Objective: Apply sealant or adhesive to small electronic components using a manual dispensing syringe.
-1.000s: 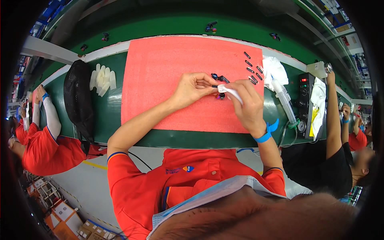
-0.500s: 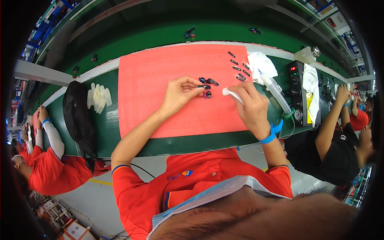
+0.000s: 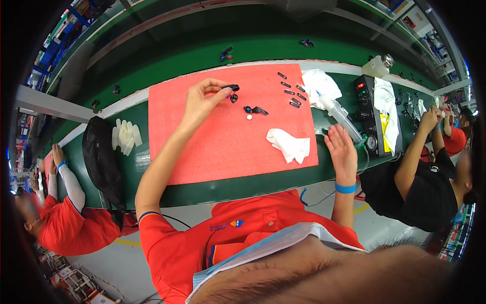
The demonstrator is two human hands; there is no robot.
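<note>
My left hand (image 3: 201, 97) is closed over the far part of the pink foam mat (image 3: 202, 147), pinching a small black electronic part (image 3: 231, 88). A small dark round piece with a purple glint hangs under its fingertips. My right hand (image 3: 342, 152) is open, palm showing and fingers stretched, beside the mat's right edge; nothing is in it. A crumpled white cloth (image 3: 289, 146) lies on the mat to its left. Nearer the middle rests another black part (image 3: 256, 110), with a small white disc (image 3: 249, 117) just below it.
Several short black strips (image 3: 288, 92) lie at the mat's far right. Beyond them are a white cloth (image 3: 320, 83), a clear syringe (image 3: 341, 116) and a black control box (image 3: 365, 111). Pale finger cots (image 3: 126, 134) and a black bag (image 3: 101, 159) sit left. Co-workers flank me.
My left hand has moved away from me and left with the black part. My right hand has let go of the white cloth, opened and drawn back to the right.
</note>
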